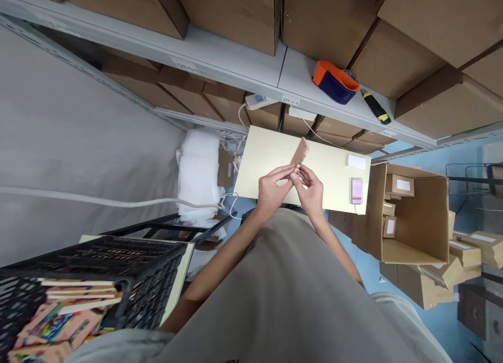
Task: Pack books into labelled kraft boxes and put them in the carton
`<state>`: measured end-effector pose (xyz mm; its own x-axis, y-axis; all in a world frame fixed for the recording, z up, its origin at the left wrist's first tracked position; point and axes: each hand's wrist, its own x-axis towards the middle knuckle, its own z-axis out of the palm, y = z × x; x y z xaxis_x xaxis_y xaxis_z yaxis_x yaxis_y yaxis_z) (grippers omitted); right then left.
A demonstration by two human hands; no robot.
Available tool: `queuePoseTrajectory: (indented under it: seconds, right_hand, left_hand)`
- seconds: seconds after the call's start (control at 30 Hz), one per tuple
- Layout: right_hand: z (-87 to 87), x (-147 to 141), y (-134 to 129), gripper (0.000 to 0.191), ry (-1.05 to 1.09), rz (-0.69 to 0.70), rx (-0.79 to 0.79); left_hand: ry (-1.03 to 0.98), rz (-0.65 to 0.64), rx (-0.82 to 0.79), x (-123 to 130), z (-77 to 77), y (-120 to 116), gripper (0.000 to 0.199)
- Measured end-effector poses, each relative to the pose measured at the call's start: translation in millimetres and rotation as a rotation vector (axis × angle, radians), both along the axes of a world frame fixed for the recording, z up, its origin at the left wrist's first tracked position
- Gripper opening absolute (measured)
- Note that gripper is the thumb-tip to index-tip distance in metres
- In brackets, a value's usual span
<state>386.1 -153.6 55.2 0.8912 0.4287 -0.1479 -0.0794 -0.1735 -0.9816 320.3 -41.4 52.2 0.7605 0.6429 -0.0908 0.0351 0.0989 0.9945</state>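
Note:
Over the pale tabletop (267, 148), a slim pink box (300, 151) points away from me, tilted, with its narrow side facing up. My left hand (272, 191) is closed, its fingertips pinching the near end of this box. Close beside it, my right hand (311, 191) is also closed, with thumb and fingers on the same end. The fingertips of both hands nearly meet there and hide that end. A small yellowish detail shows between them, too small to name.
Right on the table lie a phone (357, 190) and a white box (356, 162). An open carton (416, 255) of small parcels stands beyond. A black crate (129, 300) holds pink packages at lower left. A shelf (251, 72) bears a tape dispenser (335, 84) and a cutter (376, 107).

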Motion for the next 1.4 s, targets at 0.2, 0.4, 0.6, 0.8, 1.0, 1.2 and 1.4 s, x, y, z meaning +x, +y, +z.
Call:
queuePoseTrajectory:
  seconds: [0.2, 0.4, 0.6, 0.8, 1.0, 1.2, 1.4]
  right_hand:
    - [1.7, 21, -9, 0.06, 0.044, -0.039, 0.025]
    - [8.2, 32, -17, 0.067, 0.161, 0.094, 0.101]
    - [-6.5, 39, -19, 0.068, 0.142, 0.083, 0.046]
    - [-15.4, 38, -18, 0.069, 0.049, -0.007, -0.025]
    - [-15.7, 9, 6, 0.068, 0.16, 0.093, 0.083]
    - [-13.4, 22, 8, 0.061, 0.16, 0.066, 0.108]
    - [-7.0, 32, -1, 0.062, 0.201, 0.153, 0.104]
  left_hand:
    - [-0.003, -0.083, 0.222, -6, -2.6, 18, 0.037]
    - [0.064, -0.111, -0.157, -4, -15.6, 39, 0.057]
    - [0.077, -0.066, -0.412, -2, -24.2, 31, 0.063]
    - [0.075, 0.148, 0.026, -3, -31.5, 26, 0.046]
    - [-0.049, 0.041, 0.551, -4, -24.5, 8, 0.02]
    - [-0.031, 0.029, 0.501, -7, -22.6, 17, 0.026]
    - [0.078, 0.035, -0.015, -6, -37.1, 54, 0.055]
